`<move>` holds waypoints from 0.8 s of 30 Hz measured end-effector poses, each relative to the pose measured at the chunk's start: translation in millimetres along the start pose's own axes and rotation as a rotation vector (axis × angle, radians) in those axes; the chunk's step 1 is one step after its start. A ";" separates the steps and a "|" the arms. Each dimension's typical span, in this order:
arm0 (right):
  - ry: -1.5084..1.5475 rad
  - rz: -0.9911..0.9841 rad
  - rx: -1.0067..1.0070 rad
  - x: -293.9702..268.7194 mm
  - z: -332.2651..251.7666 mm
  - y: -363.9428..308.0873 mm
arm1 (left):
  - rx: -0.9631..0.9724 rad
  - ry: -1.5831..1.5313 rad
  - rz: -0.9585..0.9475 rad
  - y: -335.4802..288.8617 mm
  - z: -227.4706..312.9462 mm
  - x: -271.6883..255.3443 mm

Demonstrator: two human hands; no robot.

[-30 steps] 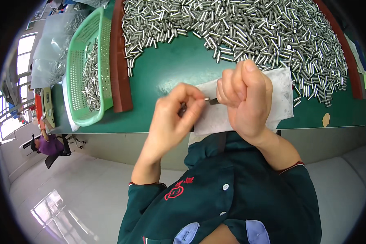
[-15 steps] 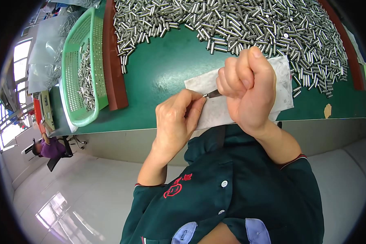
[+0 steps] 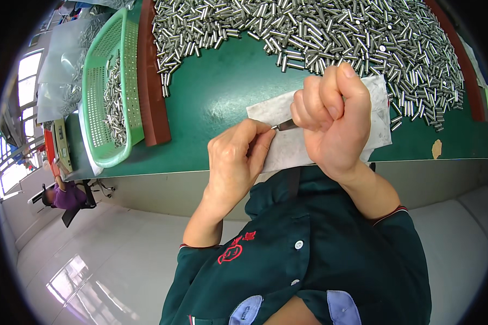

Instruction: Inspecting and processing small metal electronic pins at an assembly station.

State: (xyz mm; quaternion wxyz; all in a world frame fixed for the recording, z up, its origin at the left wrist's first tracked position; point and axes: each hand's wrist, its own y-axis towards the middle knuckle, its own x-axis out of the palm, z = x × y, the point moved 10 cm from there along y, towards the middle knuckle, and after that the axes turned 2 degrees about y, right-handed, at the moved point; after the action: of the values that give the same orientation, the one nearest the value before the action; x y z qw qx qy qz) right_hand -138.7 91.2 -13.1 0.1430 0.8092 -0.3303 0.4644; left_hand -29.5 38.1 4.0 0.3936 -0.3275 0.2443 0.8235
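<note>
Left hand [image 3: 234,154]: 1 metal pin [image 3: 275,127] is pinched | right hand [image 3: 336,122]: dark tool [image 3: 287,125] is gripped | desk [image 3: 217,103] near edge: cloth [image 3: 287,153]

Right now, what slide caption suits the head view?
Left hand pinches a small metal piece; right hand grips a dark tool.

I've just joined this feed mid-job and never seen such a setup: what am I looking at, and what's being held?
There's no machine here, just a person's bare hands, seen from a camera on their head looking down. The left hand pinches a small metal piece; the right hand holds a dark, narrow tool pointing at it. Whether they touch is too small to tell. Below lies a whitish sheet on a green table, with loose metal cylinders heaped beyond. More fill the green basket's bottom, left.
</note>
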 end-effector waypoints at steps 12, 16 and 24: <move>-0.381 -0.134 -0.158 23.5 -4.2 -9.0 | 0.020 -0.022 0.013 0.9 2.5 -0.1; -0.432 -0.178 -0.184 30.4 -3.4 -11.4 | 0.024 0.001 -0.004 2.2 6.6 -0.6; -0.401 -0.117 -0.156 27.1 -6.6 -5.6 | -0.054 -0.045 0.017 0.3 2.3 -3.7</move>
State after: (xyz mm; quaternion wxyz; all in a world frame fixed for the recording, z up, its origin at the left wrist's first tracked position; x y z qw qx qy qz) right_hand -129.8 88.1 13.8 0.1634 0.8897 -0.3392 0.2583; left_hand -28.7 37.6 8.3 0.3830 -0.3173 0.2157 0.8403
